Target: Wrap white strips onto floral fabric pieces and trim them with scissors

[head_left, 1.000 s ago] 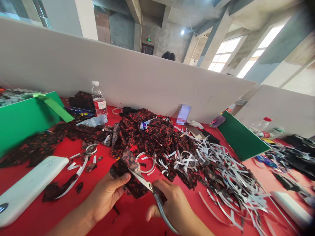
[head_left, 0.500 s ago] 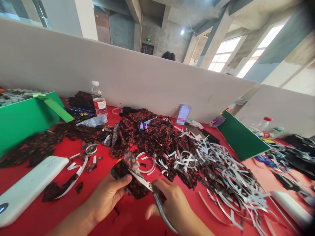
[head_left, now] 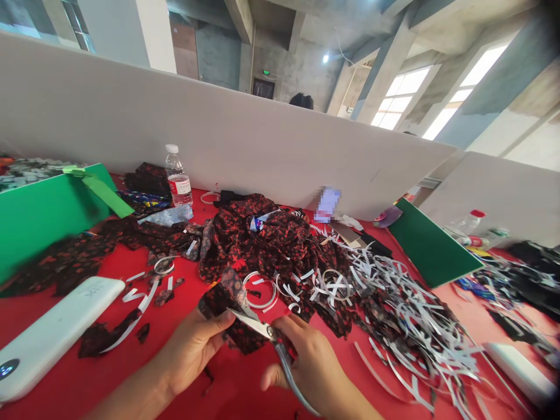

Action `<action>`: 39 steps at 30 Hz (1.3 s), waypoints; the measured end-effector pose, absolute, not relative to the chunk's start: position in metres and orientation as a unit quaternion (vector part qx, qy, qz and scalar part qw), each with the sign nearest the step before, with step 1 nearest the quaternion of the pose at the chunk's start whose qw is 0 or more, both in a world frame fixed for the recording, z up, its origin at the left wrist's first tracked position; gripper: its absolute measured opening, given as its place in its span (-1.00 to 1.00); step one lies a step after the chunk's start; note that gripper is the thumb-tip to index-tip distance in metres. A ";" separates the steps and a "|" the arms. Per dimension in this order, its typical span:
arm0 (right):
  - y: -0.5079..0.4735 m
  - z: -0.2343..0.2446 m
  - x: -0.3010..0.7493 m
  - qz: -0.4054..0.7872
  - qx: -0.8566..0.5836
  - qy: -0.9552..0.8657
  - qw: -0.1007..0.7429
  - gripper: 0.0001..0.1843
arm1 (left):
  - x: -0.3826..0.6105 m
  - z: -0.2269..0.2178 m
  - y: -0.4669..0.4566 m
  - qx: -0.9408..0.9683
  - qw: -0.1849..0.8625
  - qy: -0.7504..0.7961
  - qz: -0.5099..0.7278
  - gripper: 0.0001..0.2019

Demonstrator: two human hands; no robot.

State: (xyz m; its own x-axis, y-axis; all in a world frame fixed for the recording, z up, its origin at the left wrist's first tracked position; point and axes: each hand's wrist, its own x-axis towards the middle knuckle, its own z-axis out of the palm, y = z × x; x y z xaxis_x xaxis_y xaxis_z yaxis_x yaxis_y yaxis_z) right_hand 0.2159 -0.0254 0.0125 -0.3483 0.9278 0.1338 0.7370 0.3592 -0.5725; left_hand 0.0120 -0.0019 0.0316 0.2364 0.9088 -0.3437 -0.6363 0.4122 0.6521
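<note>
My left hand (head_left: 190, 349) pinches a small piece of black fabric with red flowers (head_left: 223, 294), thumb on top, just above the red table (head_left: 65, 385). My right hand (head_left: 306, 359) is closed round the handles of metal scissors (head_left: 262, 333), whose blades point left into that fabric piece. The two hands are close together at the near edge of the table. Behind them lies a big heap of the same floral fabric (head_left: 271, 245).
Several white strips (head_left: 406, 315) cover the right of the table. A white power bank (head_left: 56, 332) lies at the near left, a green box (head_left: 39, 213) beyond it, a water bottle (head_left: 177, 178) at the back. A green board (head_left: 431, 245) leans at right. A grey partition (head_left: 219, 134) closes the back.
Both hands have stayed almost in place; the scissors and the fabric piece have shifted only slightly. The view has drifted a little to the left.
</note>
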 end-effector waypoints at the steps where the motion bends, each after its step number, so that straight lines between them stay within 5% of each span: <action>1: -0.025 0.013 0.216 0.212 -0.525 -0.794 0.222 -0.49 | 0.012 0.031 -0.002 0.193 0.762 0.354 0.506 -0.58; 23: -0.026 0.012 0.211 0.254 -0.526 -0.768 0.263 -0.39 | 0.014 0.033 -0.003 0.192 0.770 0.350 0.498 -0.46; 39: -0.025 0.001 0.212 0.234 -0.533 -0.775 0.248 -0.40 | 0.009 0.016 0.000 0.194 0.733 0.380 0.531 -0.73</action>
